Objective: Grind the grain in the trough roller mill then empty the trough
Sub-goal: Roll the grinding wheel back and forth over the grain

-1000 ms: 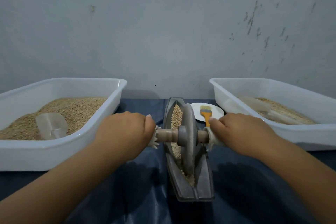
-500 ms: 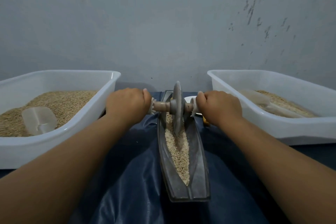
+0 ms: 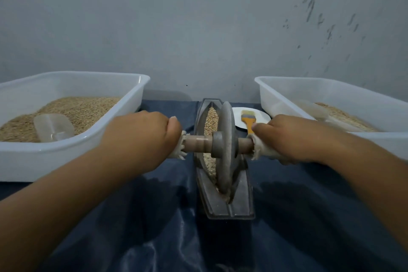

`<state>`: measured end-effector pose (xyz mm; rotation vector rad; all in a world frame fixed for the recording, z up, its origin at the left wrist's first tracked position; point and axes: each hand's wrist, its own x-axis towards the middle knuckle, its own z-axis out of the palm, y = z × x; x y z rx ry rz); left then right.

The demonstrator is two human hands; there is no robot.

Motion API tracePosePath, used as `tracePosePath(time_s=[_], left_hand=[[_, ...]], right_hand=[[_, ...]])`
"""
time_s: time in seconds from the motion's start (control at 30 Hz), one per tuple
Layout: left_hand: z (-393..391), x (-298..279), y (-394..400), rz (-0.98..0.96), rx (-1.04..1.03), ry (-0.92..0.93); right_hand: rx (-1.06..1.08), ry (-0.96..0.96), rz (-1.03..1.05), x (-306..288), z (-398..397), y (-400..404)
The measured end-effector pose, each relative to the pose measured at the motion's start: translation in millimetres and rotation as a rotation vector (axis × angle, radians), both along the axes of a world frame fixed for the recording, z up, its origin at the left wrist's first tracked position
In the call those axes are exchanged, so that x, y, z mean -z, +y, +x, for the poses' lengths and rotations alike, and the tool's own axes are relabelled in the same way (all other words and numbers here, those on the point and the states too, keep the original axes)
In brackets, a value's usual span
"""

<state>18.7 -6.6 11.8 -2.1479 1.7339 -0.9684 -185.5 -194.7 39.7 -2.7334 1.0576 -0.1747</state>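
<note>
Grinding stroke reversed — wheel now drawn back toward the near end of the trough.

The grey stone roller wheel [image 3: 226, 150], at the far end half a second ago, sits low in the dark boat-shaped trough [image 3: 229, 207]; left hand [image 3: 141, 137] and right hand [image 3: 284, 137] each clench a cloth-wrapped end of the wooden axle [image 3: 196, 142]. Tan grain [image 3: 211, 120] lies exposed beyond the wheel — judged still mid-grind, emptying not begun. The orange-handled brush [image 3: 249, 120] rests on the white plate [image 3: 262, 118].
</note>
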Motion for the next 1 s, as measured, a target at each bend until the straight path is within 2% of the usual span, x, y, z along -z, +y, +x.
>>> tracePosePath(time_s=[0.07,0.17,0.27,0.33,0.53,0.63,0.73,0.9,1.0], left_hand=[[0.7,2.7,-1.7,-0.017,-0.029,-0.035],[9.7,9.8,-21.4,-0.009,-0.127,-0.111],[24.1,5.0,-51.4,-0.021,-0.225,-0.072],[33.6,0.6,-68.5,-0.038,-0.238,-0.030],[36.1,-0.1,-71.0,-0.017,-0.236,-0.016],[22.6,1.4,-48.2,0.048,-0.220,0.015],[7.8,3.5,-20.8,0.070,-0.147,0.052],[-9.6,-5.6,9.5,-0.004,-0.057,-0.001],[-7.7,-1.0,5.1,0.027,-0.097,-0.002]], right_hand=[[0.040,0.012,0.001,3.0,1.4,-3.0],[0.073,-0.168,-0.228,20.7,18.7,-13.6],[0.112,-0.302,-0.355,30.2,43.5,-32.0],[0.148,-0.343,-0.354,31.3,57.0,-42.9],[0.143,-0.273,-0.337,27.7,60.0,-48.2],[0.075,-0.141,-0.347,20.5,45.0,-32.2],[-0.005,-0.016,-0.267,12.1,21.3,-14.9],[-0.096,0.082,-0.241,0.6,-8.9,3.3],[-0.092,0.108,-0.241,1.4,-1.9,-1.6]])
